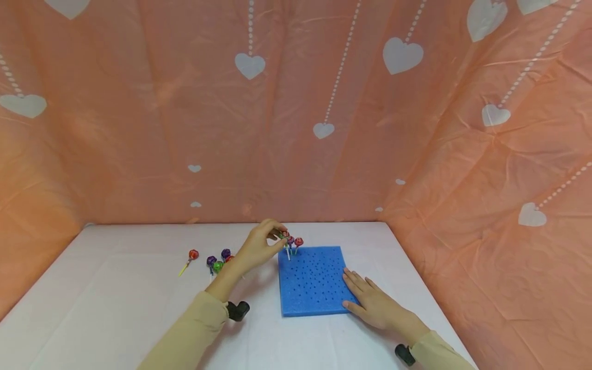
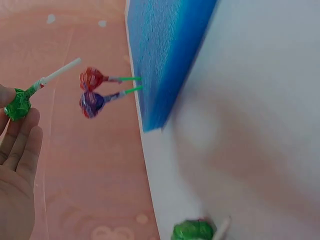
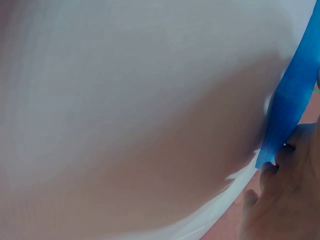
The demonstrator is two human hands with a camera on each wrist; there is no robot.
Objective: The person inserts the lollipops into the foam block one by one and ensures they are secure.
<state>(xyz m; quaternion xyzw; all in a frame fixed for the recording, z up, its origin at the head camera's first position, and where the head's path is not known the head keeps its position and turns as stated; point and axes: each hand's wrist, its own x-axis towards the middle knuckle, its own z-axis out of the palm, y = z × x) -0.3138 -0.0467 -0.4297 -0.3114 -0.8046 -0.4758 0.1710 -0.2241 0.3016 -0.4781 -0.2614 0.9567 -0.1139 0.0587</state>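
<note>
My left hand (image 1: 258, 245) pinches a green-wrapped lollipop (image 2: 19, 106) by its candy end, its white stick pointing down over the far left corner of a blue foam board (image 1: 314, 288). Small holes dot the board's top. Two lollipops stand upright by their green sticks near that corner: a red-wrapped one (image 2: 92, 78) and a purple-wrapped one (image 2: 93, 104). Along the board's right edge rests my right hand (image 1: 375, 304), its fingers straight and touching the foam.
Several loose lollipops lie on the white table (image 1: 139, 288) left of the board, among them a purple one (image 1: 211, 260) and a green one (image 1: 218, 266). Farther left lies an orange-red lollipop (image 1: 193, 254) with a yellow stick. A pink curtain (image 1: 277, 169) with white hearts hangs behind.
</note>
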